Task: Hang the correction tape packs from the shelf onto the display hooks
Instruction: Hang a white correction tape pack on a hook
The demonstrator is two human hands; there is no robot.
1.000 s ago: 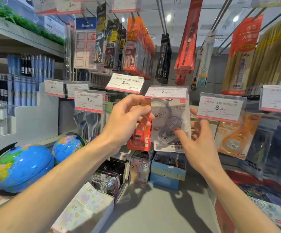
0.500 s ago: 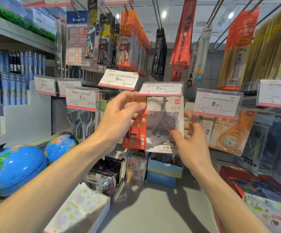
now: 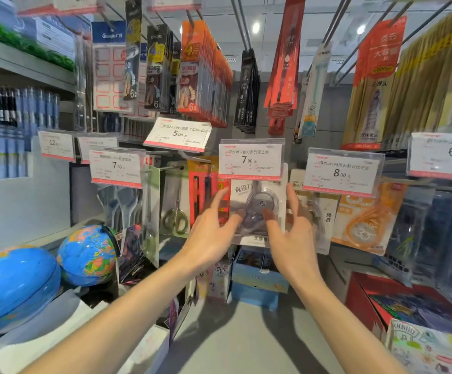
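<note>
While the correction tape pack (image 3: pixel 257 211) hangs under the 7.90 price tag (image 3: pixel 250 159), between a red pack (image 3: pixel 206 193) and a white pack (image 3: pixel 319 211), both hands sit in front of it with fingers spread and straight, gripping nothing. The left hand (image 3: pixel 211 233) has fingertips at the pack's left edge, and the right hand (image 3: pixel 292 238) has fingertips by its right side; actual contact is blurred. Two globes (image 3: pixel 87 255) stand at lower left, with scissors (image 3: pixel 176 214) hanging left of the red pack.

Grey shop wall (image 3: pixel 335 112) behind hanging racks, grey shelf (image 3: pixel 25 63) at left (round ceiling lights (image 3: pixel 255 27) glow overhead)
</note>
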